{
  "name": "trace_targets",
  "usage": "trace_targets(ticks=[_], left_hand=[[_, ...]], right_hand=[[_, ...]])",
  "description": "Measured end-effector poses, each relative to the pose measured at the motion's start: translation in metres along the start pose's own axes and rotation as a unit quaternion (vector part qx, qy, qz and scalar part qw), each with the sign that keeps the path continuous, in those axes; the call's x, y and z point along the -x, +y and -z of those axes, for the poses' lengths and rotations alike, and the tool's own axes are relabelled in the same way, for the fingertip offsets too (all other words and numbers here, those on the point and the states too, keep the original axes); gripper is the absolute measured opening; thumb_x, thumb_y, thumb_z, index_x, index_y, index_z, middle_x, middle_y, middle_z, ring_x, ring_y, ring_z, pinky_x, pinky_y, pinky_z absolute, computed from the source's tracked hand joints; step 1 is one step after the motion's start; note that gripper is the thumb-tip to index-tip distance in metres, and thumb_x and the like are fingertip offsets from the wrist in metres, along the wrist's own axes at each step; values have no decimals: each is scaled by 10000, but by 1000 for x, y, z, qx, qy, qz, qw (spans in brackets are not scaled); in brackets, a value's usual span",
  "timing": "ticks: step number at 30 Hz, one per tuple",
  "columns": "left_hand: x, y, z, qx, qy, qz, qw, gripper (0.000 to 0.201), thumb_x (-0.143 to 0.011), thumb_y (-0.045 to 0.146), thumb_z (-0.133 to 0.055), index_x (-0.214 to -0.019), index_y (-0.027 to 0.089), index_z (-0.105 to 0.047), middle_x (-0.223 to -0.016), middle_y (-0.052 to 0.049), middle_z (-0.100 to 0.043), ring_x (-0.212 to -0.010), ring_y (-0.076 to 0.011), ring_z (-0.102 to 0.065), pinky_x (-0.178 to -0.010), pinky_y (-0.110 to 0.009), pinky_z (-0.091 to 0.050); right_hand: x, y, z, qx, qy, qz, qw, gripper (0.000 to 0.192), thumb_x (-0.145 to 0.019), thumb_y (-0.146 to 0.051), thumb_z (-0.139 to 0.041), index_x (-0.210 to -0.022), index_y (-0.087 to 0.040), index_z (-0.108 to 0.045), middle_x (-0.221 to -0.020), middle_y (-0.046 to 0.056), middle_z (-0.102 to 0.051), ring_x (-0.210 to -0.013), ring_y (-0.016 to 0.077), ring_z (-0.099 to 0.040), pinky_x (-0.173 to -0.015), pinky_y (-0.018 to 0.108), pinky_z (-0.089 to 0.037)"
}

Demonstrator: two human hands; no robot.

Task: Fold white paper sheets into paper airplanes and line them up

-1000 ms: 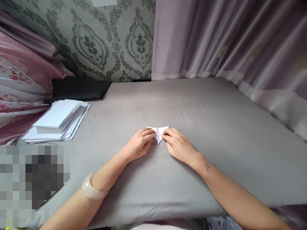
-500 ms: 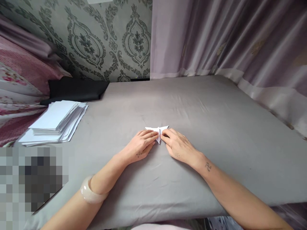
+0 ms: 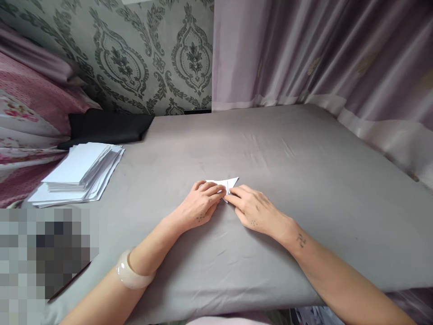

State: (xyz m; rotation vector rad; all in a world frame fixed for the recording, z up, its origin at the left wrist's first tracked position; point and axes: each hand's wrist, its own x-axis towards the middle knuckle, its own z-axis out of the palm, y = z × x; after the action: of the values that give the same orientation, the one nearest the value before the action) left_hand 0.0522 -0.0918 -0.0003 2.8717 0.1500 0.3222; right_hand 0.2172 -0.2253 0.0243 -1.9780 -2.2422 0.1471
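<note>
Head view, only one camera.

Folded white paper piece (image 3: 227, 184) lies flat on the grey-covered bench (image 3: 304, 180), roughly centre, near the person's side. Shape: small pointed wing-like folds, right tip sticking out past the hands, lower point hidden between the fingertips.

Left hand (image 3: 200, 206): palm down on the paper's left half, fingers (image 3: 214, 189) close together and pressing flat on the fold. Covers most of that side. Pale bangle (image 3: 130, 272) on the left wrist.

Right hand (image 3: 256, 211): palm down, just right of the paper, fingers (image 3: 237, 195) held together, tips touching the paper's right-lower edge at the centre crease. Pressing or pinching: cannot tell, the tips hide the contact. Small dark mark on the right wrist, dots on the back of both hands.

Both sets of fingertips meet at the paper's middle, almost touching each other.

Around it: stack of white paper sheets (image 3: 79, 174), slightly fanned, at the bench's far left, well apart from the hands. Black folded cloth (image 3: 108, 126) behind the stack, against the patterned wall (image 3: 142, 54). Mauve curtain (image 3: 321, 49) along the back and right side. Pink floral fabric (image 3: 23, 122) at left. Pixelated block at lower left, contents unreadable.
</note>
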Motion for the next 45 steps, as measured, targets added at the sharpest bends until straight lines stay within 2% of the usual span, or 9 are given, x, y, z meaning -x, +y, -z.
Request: trace_targets(ticks=[6, 13, 17, 23, 26, 31, 33, 37, 45], left_hand=[[3, -6, -6, 6, -6, -2, 1000, 385, -984, 182, -335, -1325, 227, -508, -1396, -57, -525, -1304, -239, -446, -1075, -466, -332], [4, -8, -5, 31, -8, 3, 999, 389, -995, 234, -339, -1352, 249, -493, -1400, -57, -521, -1308, -235, -450, -1075, -462, -353], [4, -10, -6, 37, 11, 1, 999, 365, -982, 217, -371, -1306, 237, -537, -1398, -63, -522, -1300, -222, -457, -1078, -438, -355], [5, -9, -6, 21, 11, 1, 1000, 352, -972, 189, -374, -1235, 259, -597, -1299, -34, -606, -1267, -236, -475, -1045, -441, -356], [6, -6, -5, 3, 27, 14, 1000, 339, -962, 189, -393, -1197, 270, -623, -1268, -48, -616, -1205, -252, -501, -967, -444, -382], [8, -6, -6, 17, 58, 24, 998, 313, -951, 203, -410, -1168, 244, -631, -1193, -89, -623, -1099, -236, -544, -833, -367, -420], [9, -7, -7, 15, 71, 22, 997, 301, -948, 196, -408, -1149, 228, -630, -1158, -86, -641, -1082, -227, -554, -844, -365, -411], [10, -7, -6, 2, 86, 10, 996, 291, -945, 183, -408, -1119, 217, -639, -1221, -91, -613, -1125, -240, -526, -865, -375, -399], [11, -7, -6, 7, 43, 8, 999, 313, -969, 183, -366, -1165, 195, -610, -1203, -70, -624, -1107, -217, -527, -926, -365, -366]], right_hand=[[2, -2, 2, 15, -20, -7, 1000, 366, -834, -43, -432, -1117, -191, -612, -1028, 62, -597, -880, 181, -505, -709, 298, -421], [6, -3, -5, 24, -18, -21, 999, 389, -854, -31, -424, -1137, -216, -617, -1093, 77, -572, -908, 184, -510, -741, 312, -427], [6, -8, -9, 50, -9, -27, 998, 389, -856, -27, -426, -1150, -205, -608, -1094, 90, -575, -912, 199, -514, -744, 327, -421], [5, -10, -7, 53, -3, -29, 998, 393, -866, -50, -425, -1179, -188, -618, -1082, 97, -596, -921, 209, -529, -732, 325, -431], [1, -1, -9, -13, 18, -36, 999, 335, -880, -85, -443, -1075, -224, -677, -1074, 69, -619, -948, 196, -550, -731, 300, -443], [-6, 13, -20, -145, 126, -116, 975, 332, -866, -58, -424, -1023, -200, -680, -1097, 36, -637, -911, 128, -599, -767, 242, -464], [-7, 12, -23, -148, 146, -129, 970, 300, -876, -83, -435, -1020, -186, -677, -1092, 44, -633, -930, 134, -600, -771, 245, -470], [-9, 5, -25, -122, 151, -116, 974, 238, -894, -146, -475, -987, -203, -686, -1073, 52, -627, -978, 160, -581, -764, 264, -471], [-13, 0, -28, -68, 144, -107, 981, 210, -927, -219, -476, -959, -244, -683, -1041, 39, -619, -950, 175, -547, -708, 269, -447]])
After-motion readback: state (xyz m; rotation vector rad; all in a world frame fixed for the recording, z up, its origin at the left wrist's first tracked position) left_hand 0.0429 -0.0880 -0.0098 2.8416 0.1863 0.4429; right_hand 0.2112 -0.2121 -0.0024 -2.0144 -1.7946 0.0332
